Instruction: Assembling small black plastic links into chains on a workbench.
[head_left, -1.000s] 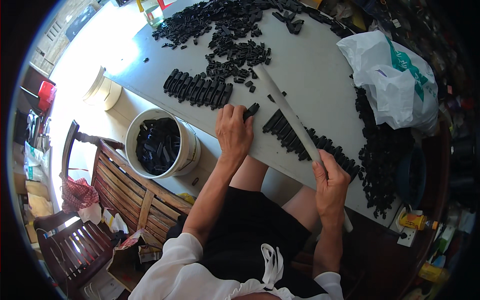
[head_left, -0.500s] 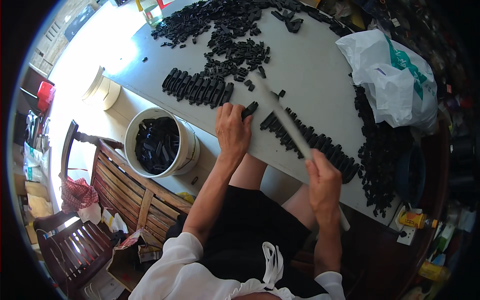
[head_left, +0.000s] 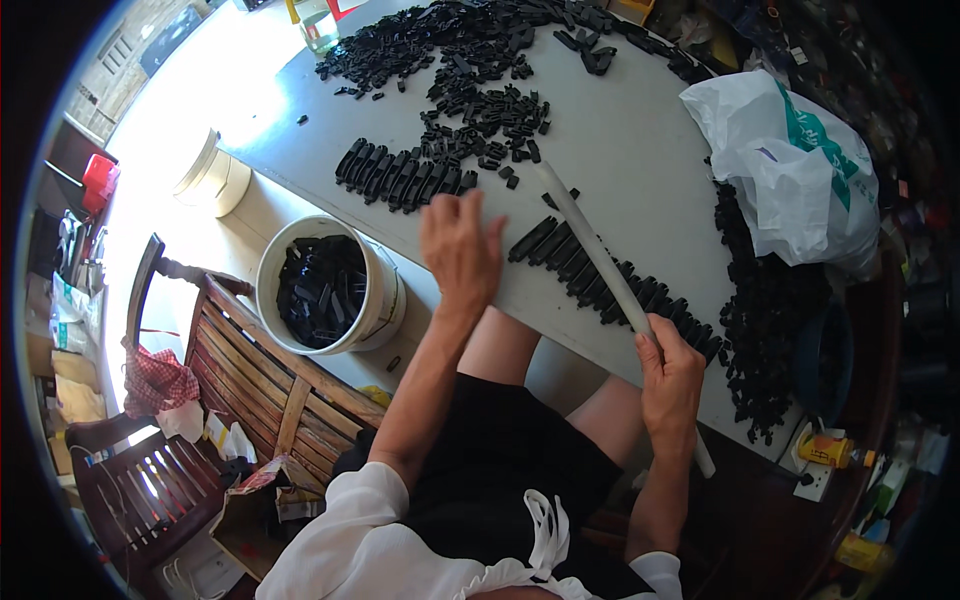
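Observation:
My left hand (head_left: pixel 461 248) hovers over the table's near edge, slightly blurred. Its thumb stands apart from the fingers and nothing shows between them. Just beyond it lies a row of black elongated plastic parts (head_left: pixel 400 180). My right hand (head_left: pixel 670 378) is closed around a long off-white stick (head_left: pixel 598 255), which slants up and left above a second row of similar black parts (head_left: pixel 560 250). The stick's lower end shows below my wrist. Part of the second row is hidden behind the stick and my right hand.
Small black pieces (head_left: pixel 490 110) spread across the table's far side (head_left: pixel 620 130). More are heaped along its right edge near a white plastic bag (head_left: pixel 790 170). At left stand a white bucket of black parts (head_left: pixel 322 290), another pale bucket (head_left: pixel 220 185) and a wooden bench (head_left: pixel 260 350).
The black part that was at my left fingertips is out of them, and one lies at the left end of the second row. The stick and my right hand have shifted slightly right and down.

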